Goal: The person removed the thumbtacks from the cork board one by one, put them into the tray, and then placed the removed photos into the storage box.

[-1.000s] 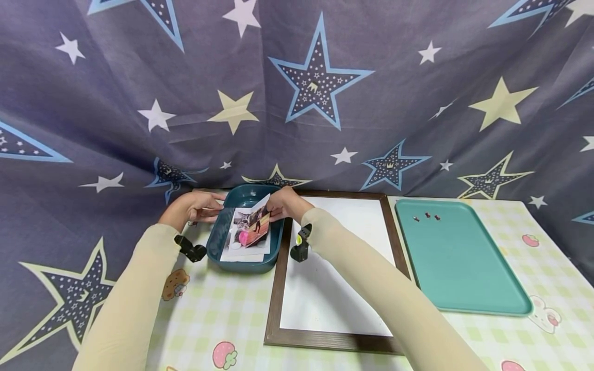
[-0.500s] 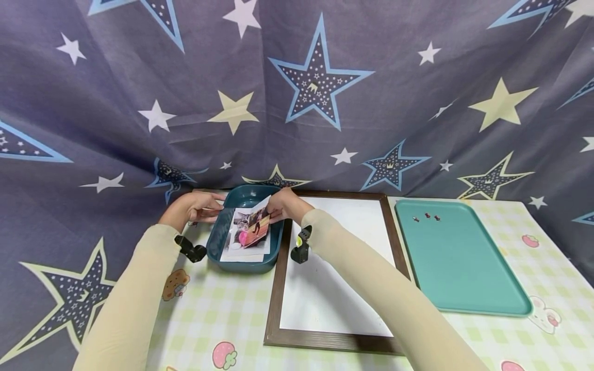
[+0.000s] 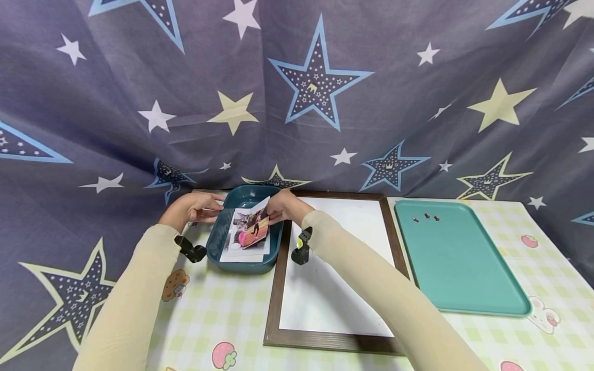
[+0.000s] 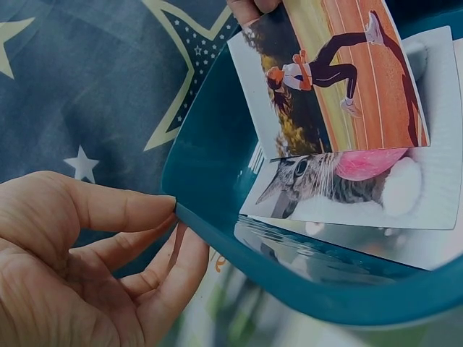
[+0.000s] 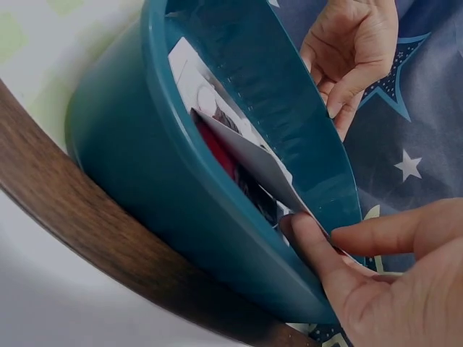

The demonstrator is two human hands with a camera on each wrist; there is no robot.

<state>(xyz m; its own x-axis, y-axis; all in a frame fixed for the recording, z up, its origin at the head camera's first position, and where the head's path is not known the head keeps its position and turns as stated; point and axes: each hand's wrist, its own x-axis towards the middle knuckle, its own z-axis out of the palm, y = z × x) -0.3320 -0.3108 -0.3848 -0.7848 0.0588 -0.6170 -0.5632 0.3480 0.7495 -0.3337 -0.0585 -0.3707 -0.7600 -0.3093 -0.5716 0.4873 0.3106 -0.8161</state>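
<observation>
My left hand (image 3: 198, 206) holds the left rim of a dark teal plastic basin (image 3: 249, 194); in the left wrist view its thumb and fingers pinch that rim. Over the basin's right side, my right hand (image 3: 283, 203) pinches the edge of a photo of a runner on a track (image 4: 340, 79) between thumb and fingers. The photo is tilted above the basin's contents, as the right wrist view shows its pale back. Beneath it lies a photo of a grey cat with a pink ball (image 4: 318, 184), with another white-edged sheet partly hidden under that.
Right of the basin, close against it, lies a whiteboard with a brown wooden frame (image 3: 336, 340), partly under my right arm. Farther right is a flat teal tray (image 3: 464, 263) with three small red push pins (image 3: 427, 216). A checked cloth covers the table; a starry curtain (image 3: 297, 149) hangs behind.
The runner photo in my right hand has tilted slightly within the basin. My left hand and the basin stay where they were.
</observation>
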